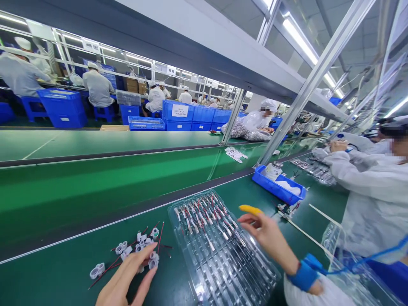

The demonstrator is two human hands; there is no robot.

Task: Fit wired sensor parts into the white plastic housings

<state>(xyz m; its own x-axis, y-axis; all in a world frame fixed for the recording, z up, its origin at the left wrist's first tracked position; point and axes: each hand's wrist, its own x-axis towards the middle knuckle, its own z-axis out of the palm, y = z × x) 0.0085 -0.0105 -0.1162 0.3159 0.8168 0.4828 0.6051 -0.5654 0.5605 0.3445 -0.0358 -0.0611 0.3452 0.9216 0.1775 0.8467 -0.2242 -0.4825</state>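
Your left hand [127, 280] rests with open fingers on the pile of small white ring parts with red wires [140, 250] at the near edge of the green tabletop [63, 272]; nothing is gripped yet; your right hand [266, 233], wearing a yellow finger cot [250, 209] and a blue wrist strap [304, 274], hovers open over the clear blister tray [223, 255] of wired components, just right of the pile; the parts look light, small and fragile; take them by the ring body, not the thin leads; a blue bin [279, 189] sits toward the far right
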